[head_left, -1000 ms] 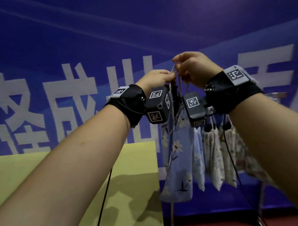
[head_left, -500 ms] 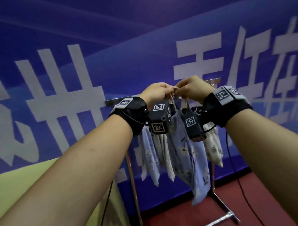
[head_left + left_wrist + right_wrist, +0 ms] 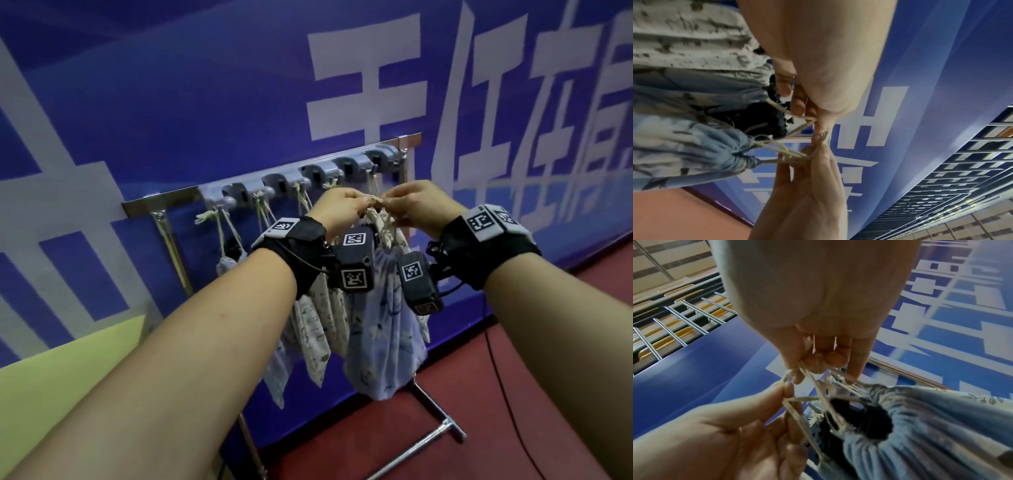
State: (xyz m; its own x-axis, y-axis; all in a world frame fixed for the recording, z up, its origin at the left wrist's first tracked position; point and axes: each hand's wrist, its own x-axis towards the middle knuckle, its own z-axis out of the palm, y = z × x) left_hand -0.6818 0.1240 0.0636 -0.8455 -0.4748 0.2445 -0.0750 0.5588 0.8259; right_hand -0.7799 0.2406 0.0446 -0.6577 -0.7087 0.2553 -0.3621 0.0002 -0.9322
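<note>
Head view: over the last second the hook rail (image 3: 308,174) has been swinging into mid-frame, just behind the hands, so hanging looks near. The left hand (image 3: 339,209) and right hand (image 3: 416,205) are pinching the drawstring (image 3: 371,202); the blue pouch (image 3: 383,342) is dangling below them.

Left wrist view: the left hand (image 3: 818,56), at top, is nipping the drawstring (image 3: 789,151) at centre, with the blue pouch (image 3: 684,138) at left.

Right wrist view: the right hand (image 3: 818,296), fingers curled, is gripping the drawstring (image 3: 818,394); the blue pouch (image 3: 931,426) is sitting lower right.

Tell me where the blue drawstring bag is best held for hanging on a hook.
By its cords, from above, one grip on each side, as the left hand and right hand pinch them. The blue bag hangs gathered beneath, so the cords carry it and probably leave a loop for a hook.
</note>
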